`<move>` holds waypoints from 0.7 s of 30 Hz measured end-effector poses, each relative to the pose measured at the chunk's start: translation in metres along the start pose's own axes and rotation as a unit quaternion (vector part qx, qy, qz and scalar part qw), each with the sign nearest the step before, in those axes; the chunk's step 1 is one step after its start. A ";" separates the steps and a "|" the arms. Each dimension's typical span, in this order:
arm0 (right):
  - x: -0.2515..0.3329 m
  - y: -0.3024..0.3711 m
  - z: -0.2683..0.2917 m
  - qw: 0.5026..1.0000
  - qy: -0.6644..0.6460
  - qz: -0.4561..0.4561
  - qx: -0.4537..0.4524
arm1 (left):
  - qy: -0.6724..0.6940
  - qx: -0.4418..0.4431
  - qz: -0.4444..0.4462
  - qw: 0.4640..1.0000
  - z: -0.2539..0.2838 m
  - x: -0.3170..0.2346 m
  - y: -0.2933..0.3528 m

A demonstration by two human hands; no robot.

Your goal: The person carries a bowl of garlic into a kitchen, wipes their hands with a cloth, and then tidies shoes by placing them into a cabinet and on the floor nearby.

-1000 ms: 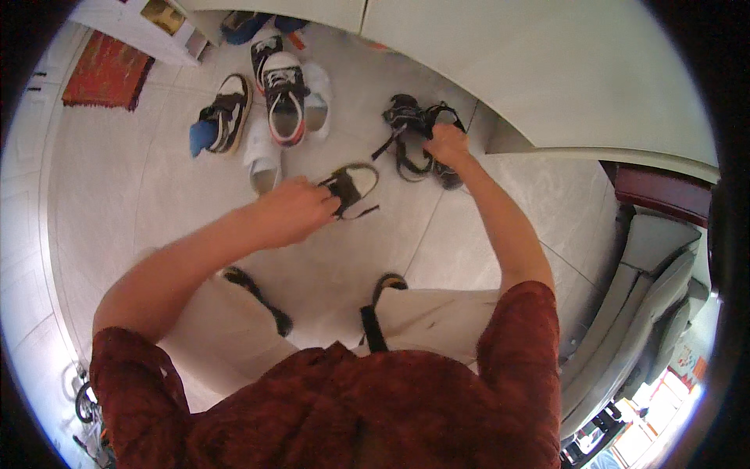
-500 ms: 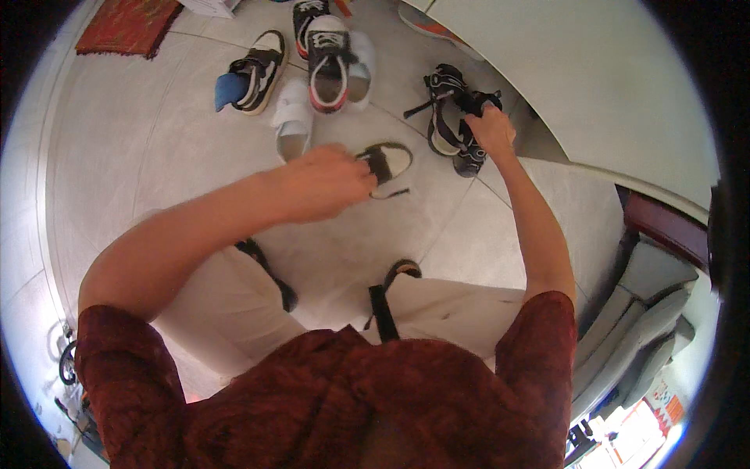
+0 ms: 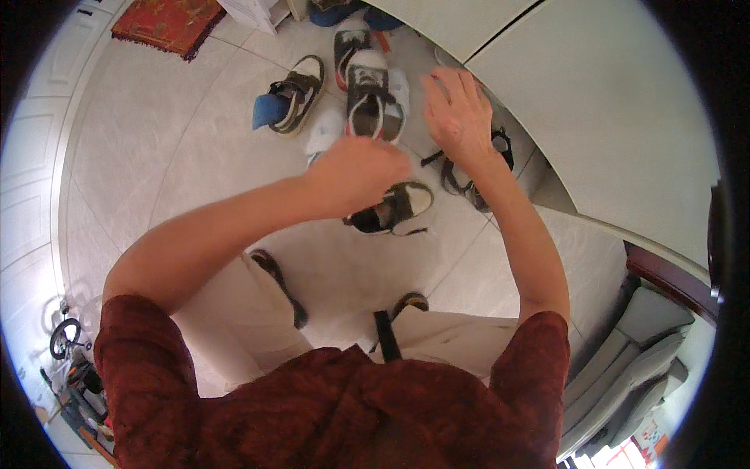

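Observation:
My left hand [image 3: 363,176] hovers over a dark low shoe [image 3: 402,205] with a pale toe, which lies on the floor. Its fingers are curled under and blurred, so I cannot tell if they touch anything. My right hand [image 3: 458,113] is in the air with its fingers apart and nothing in them. Below it, partly covered by my wrist, black strappy sandals [image 3: 455,178] lie beside the white cabinet. Ahead of my left hand stand a black-and-white sneaker [image 3: 367,82] with red edging and white slippers [image 3: 324,129], partly hidden.
A dark shoe with a blue piece [image 3: 270,112] at its heel stands to the left. More footwear [image 3: 334,14] sits at the far edge. The white cabinet [image 3: 609,102] borders the right side. A red rug [image 3: 164,23] lies far left; grey cushions [image 3: 625,367] are at the right.
My right hand has come off the black sandals and moved up and left, its fingers opening. My left hand has risen off the dark shoe, whose opening now shows. The whole view has shifted.

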State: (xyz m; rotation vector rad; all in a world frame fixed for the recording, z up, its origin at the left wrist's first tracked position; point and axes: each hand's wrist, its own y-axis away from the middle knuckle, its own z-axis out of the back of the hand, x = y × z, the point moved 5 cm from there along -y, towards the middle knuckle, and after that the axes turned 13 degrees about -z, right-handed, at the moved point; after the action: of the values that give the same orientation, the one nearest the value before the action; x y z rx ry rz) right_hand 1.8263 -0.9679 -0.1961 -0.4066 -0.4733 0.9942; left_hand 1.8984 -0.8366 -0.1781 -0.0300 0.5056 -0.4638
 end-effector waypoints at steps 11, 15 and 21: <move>-0.006 -0.130 0.030 0.940 0.267 0.209 -0.035 | 0.090 -0.185 0.204 0.957 0.010 0.190 -0.016; -0.016 -0.127 0.017 0.900 0.374 0.222 0.031 | 0.001 -0.173 0.227 0.958 -0.005 0.261 -0.021; -0.014 -0.129 0.017 0.891 0.399 0.211 0.043 | -0.078 -0.101 0.239 0.963 -0.006 0.350 -0.036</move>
State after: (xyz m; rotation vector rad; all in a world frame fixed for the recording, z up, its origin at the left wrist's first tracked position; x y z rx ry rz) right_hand 1.9007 -1.0406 -0.1167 -0.8095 0.4246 1.1562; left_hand 2.1516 -1.0214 -0.3390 -0.1364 0.3857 0.0645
